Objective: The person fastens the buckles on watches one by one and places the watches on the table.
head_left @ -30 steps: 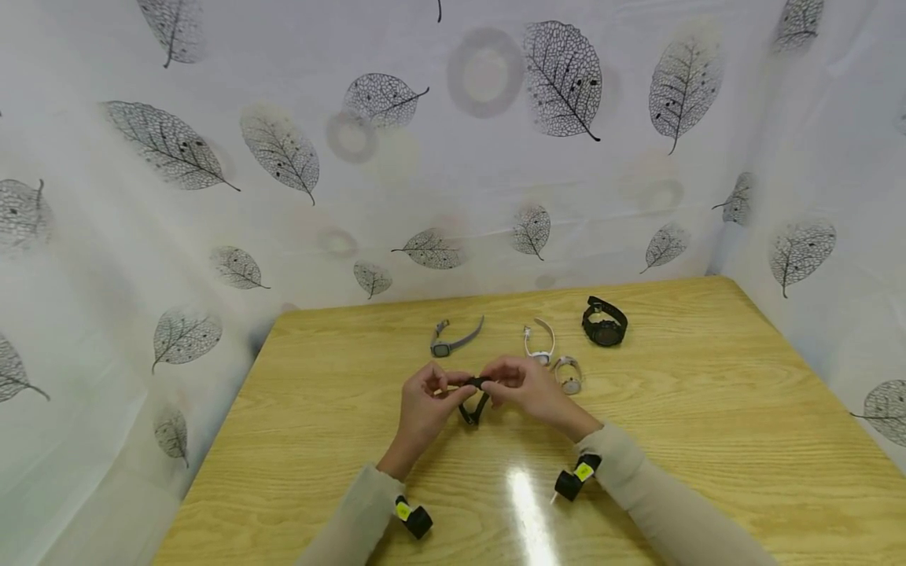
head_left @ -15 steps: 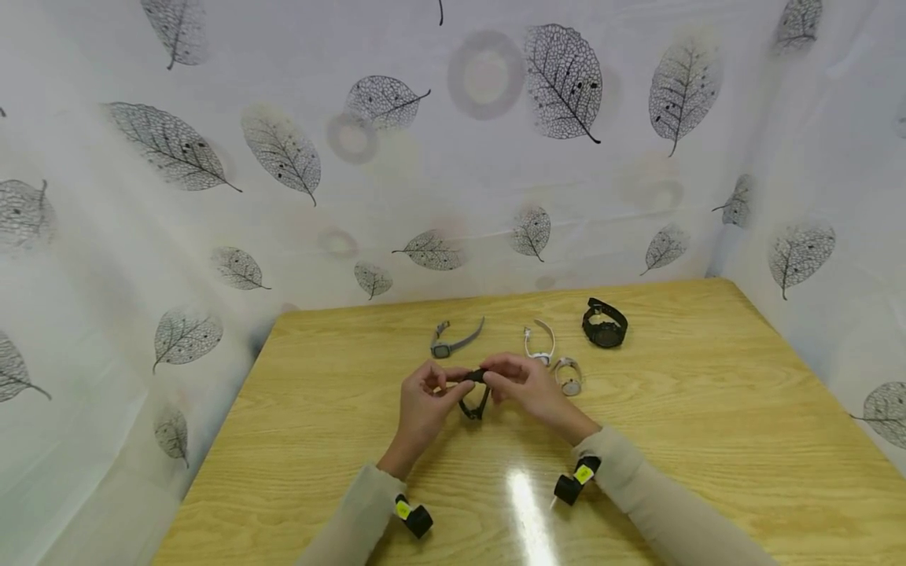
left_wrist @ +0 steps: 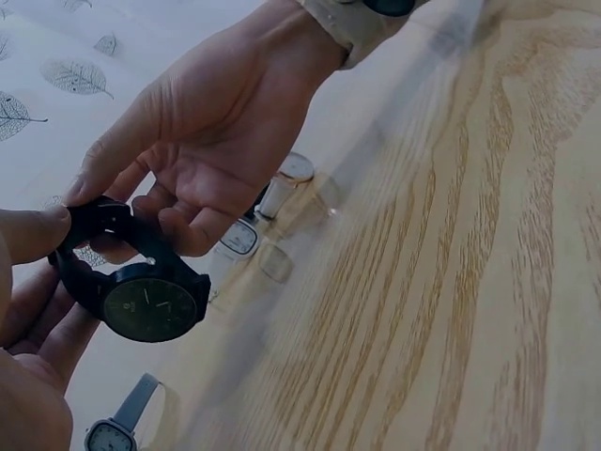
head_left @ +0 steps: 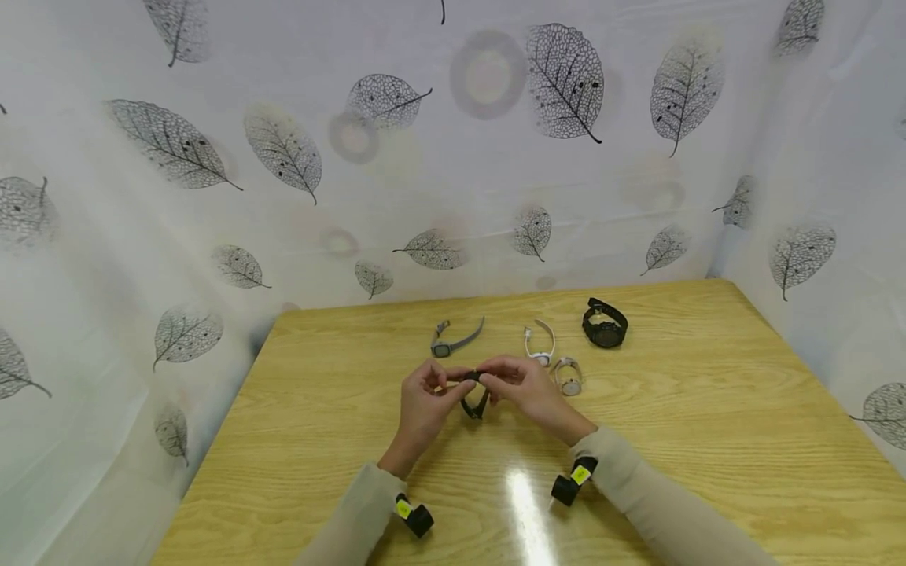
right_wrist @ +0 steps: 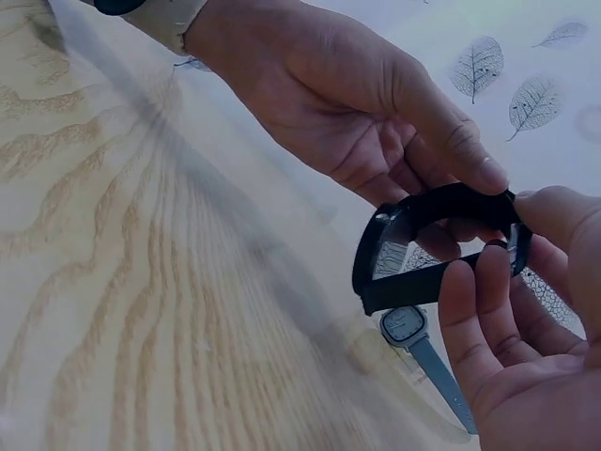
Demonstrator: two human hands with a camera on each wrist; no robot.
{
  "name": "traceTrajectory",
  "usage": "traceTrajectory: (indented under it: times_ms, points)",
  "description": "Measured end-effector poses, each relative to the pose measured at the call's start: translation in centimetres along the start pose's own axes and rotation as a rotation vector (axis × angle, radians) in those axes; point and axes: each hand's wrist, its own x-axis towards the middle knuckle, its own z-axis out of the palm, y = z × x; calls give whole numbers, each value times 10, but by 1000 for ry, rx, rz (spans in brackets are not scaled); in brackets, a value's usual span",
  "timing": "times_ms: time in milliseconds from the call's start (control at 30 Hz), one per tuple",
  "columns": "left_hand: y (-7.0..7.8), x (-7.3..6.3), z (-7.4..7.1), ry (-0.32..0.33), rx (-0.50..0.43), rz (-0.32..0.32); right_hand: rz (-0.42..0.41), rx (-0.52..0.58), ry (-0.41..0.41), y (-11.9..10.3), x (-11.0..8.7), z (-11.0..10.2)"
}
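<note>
A black wristwatch [head_left: 473,410] with a round dark dial [left_wrist: 150,308] is held up between both hands, above the table. My left hand [head_left: 423,402] pinches one side of its strap near the buckle [right_wrist: 513,240] with thumb and fingers. On the opposite side, my right hand [head_left: 529,391] pinches the other strap end between thumb and fingertips. The strap makes a loop with the dial hanging below; the fingers partly cover where the ends meet, so I cannot tell whether it is fastened.
Beyond the hands on the wooden table [head_left: 297,440] lie a grey watch [head_left: 442,349], a white watch [head_left: 541,358], a pale-strapped round watch [head_left: 570,386] and a bulky black watch [head_left: 606,333]. A leaf-patterned curtain [head_left: 439,189] stands behind the table and at its sides.
Both hands stay in nearly the same place, still gripping the strap. The fingers and the strap ends shift slightly, and the dial hanging below moves a little upward.
</note>
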Motion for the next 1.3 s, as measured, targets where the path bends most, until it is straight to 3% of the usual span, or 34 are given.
traceTrajectory:
  times_ms: [200,433,1000,1300]
  points:
    - [0,3,-1,14,-27,6,4,84,32,3,-2,1]
    - [0,3,-2,1,-36,0,-30,99,48,3,-2,2]
    - [0,2,-2,-25,-15,15,-2,23,42,0,1,3]
    - [-3,2,-4,-38,-32,25,39,132,56,3,2,6]
